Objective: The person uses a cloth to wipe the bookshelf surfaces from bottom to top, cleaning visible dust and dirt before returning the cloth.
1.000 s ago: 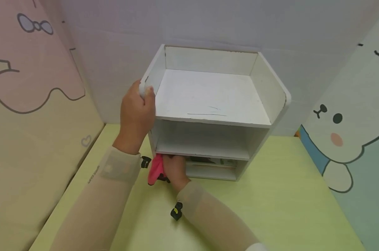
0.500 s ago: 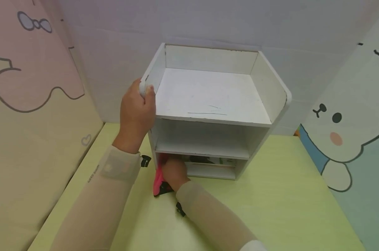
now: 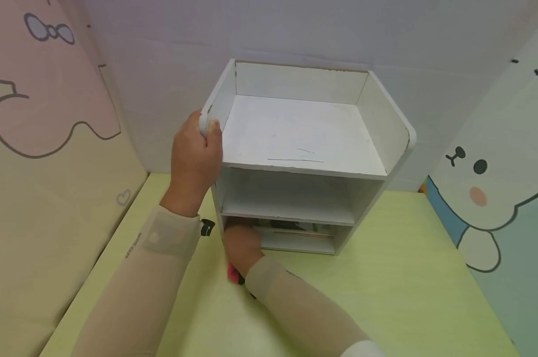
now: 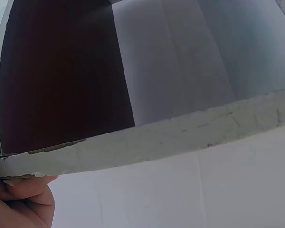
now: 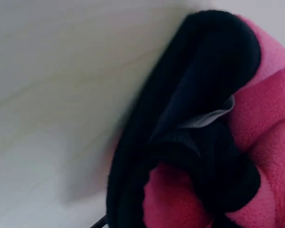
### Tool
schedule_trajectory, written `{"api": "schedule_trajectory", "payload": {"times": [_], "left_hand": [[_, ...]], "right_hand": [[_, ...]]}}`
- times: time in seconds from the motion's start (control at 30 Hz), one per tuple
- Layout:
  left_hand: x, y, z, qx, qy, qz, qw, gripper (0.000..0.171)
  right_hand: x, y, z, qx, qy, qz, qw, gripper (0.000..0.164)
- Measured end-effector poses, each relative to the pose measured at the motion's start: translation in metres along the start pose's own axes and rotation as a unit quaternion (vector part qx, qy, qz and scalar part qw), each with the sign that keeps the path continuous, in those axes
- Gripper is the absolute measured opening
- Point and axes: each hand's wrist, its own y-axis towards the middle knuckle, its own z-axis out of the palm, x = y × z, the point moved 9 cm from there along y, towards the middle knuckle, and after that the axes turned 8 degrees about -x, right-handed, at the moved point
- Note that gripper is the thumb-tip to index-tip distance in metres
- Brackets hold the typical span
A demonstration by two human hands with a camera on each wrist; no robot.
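Note:
A small white shelf unit stands on the table, its top tray walled on three sides. My left hand grips the front corner of its left side panel, thumb on the inner face; the left wrist view shows curled fingers against the worn panel edge. Low down, my right hand reaches into the left of the bottom compartment, holding a pink cloth. Its fingertips are hidden under the middle shelf. Close up, the fluffy cloth is bunched and folded, with a thick black border and a small pale tag.
At the back of the bottom compartment lies a flat item with dark and green patches. The pale green table extends to both sides. Padded walls with cartoon drawings stand left and right, and a plain pale wall is behind.
My right hand has shifted slightly left in the bottom compartment. The cloth's hanging end has moved lower and right, and less of it shows. My left hand keeps its grip on the side panel.

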Motion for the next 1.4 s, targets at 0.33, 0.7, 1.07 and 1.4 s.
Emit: {"api": "schedule_trajectory", "payload": {"times": [0.33, 0.7, 1.07, 1.4], "left_hand": [[0.000, -0.001, -0.001, 0.005, 0.003, -0.003, 1.0000, 0.056], [0.002, 0.001, -0.005, -0.005, -0.004, -0.004, 1.0000, 0.053], [0.001, -0.002, 0.001, -0.001, -0.014, -0.007, 0.9999, 0.054], [0.002, -0.002, 0.000, 0.003, -0.006, -0.013, 0.9999, 0.056]], "right_hand": [[-0.011, -0.008, -0.001, 0.018, 0.001, -0.011, 1.000, 0.023], [-0.022, -0.028, -0.006, 0.026, 0.008, -0.075, 0.997, 0.018], [-0.048, -0.049, -0.008, -0.001, 0.024, -0.107, 0.994, 0.008], [-0.067, -0.060, -0.023, 0.021, 0.057, -0.152, 0.986, 0.015]]}}
